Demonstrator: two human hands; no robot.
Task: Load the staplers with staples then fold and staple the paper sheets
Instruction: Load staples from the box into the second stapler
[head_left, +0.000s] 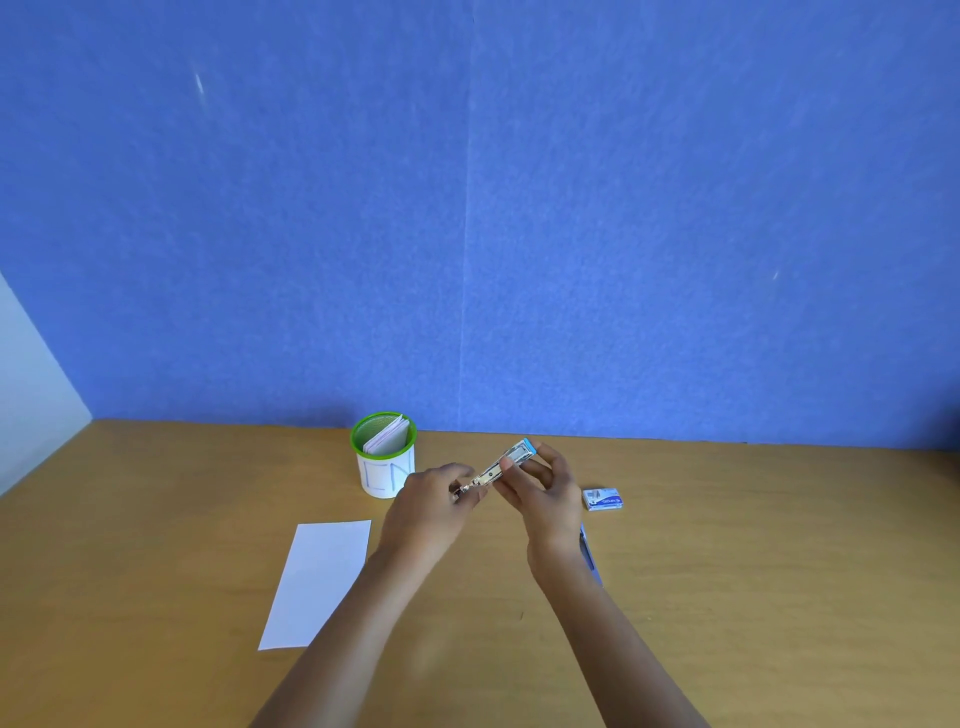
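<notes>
A small silver stapler (508, 461) with a light blue end is held above the desk, tilted up to the right. My right hand (545, 493) grips its upper blue end. My left hand (441, 493) pinches its lower metal end, where a thin metal part sticks out. A white paper sheet (317, 582) lies flat on the desk under my left forearm. A small blue staple box (602, 499) lies to the right of my hands. Part of a blue object (591, 556) shows behind my right wrist, mostly hidden.
A green-rimmed white cup (384, 457) holding folded papers stands at the back of the wooden desk (779, 571), close to the blue wall. A white side panel (31, 395) closes off the left.
</notes>
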